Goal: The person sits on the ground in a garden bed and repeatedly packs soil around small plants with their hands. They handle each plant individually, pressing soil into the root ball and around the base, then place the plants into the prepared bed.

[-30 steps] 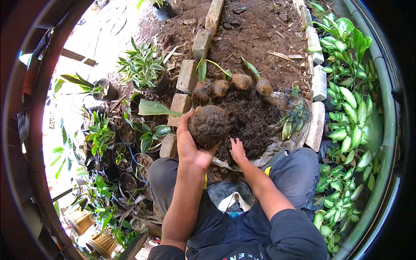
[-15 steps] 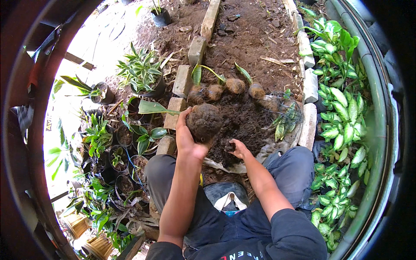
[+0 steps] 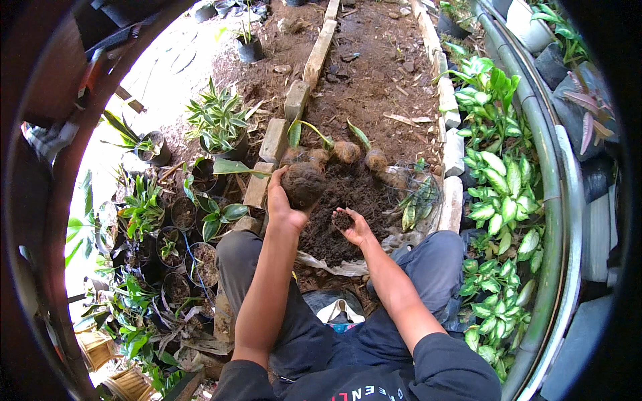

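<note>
Right hand (image 3: 352,227) now lifted, cupping loose soil (image 3: 342,219); left hand (image 3: 281,200) grips soil ball (image 3: 304,184)

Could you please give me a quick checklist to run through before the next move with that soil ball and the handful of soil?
1. Left hand has a firm hold on the soil ball: ok, fingers wrap its side.
2. Right hand is cupped palm up with loose soil in it: ok.
3. Soil ball is whole, not crumbling: cannot tell, its far side is hidden.
4. Soil heap lies under both hands to catch spills: ok.
5. Finished balls sit clear of the hands: ok, lined up at the far side of the heap.
</note>
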Demonstrator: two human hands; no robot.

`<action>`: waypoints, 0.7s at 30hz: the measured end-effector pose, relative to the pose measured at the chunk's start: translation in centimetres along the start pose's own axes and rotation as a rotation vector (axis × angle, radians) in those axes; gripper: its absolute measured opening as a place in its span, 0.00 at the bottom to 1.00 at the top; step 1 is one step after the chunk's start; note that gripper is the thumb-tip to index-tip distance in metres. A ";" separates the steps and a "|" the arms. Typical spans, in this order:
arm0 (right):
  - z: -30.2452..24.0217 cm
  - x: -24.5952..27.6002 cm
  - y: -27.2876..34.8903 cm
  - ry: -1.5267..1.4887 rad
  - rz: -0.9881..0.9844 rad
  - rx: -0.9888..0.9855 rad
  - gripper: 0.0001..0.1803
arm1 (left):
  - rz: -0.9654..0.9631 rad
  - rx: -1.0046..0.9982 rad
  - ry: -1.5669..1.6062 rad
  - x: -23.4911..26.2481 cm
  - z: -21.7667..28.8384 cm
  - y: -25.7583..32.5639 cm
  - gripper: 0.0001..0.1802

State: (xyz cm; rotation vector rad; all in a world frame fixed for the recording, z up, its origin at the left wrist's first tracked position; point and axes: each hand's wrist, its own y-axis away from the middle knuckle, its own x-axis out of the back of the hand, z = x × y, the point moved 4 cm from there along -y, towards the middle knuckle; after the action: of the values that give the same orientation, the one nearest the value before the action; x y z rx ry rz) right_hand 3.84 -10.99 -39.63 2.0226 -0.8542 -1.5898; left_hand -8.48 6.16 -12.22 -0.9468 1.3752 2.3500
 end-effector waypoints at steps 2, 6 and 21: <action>-1.0 -1.7 1.1 -0.021 -0.100 0.002 0.18 | 0.003 -0.004 0.009 0.3 0.1 -0.1 0.22; -2.9 -5.0 3.9 0.079 -0.177 0.074 0.19 | 0.010 -0.030 0.016 0.5 0.3 -0.1 0.22; -10.1 -13.4 15.0 0.071 -0.080 0.159 0.12 | -0.146 -0.005 -0.117 0.6 -1.8 -0.2 0.22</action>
State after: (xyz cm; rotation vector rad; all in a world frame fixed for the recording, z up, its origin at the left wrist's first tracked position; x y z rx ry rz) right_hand 8.44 -12.94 -17.70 2.2356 -0.9092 -1.5238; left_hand -8.11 4.68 -13.38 -0.8649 1.2136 2.2630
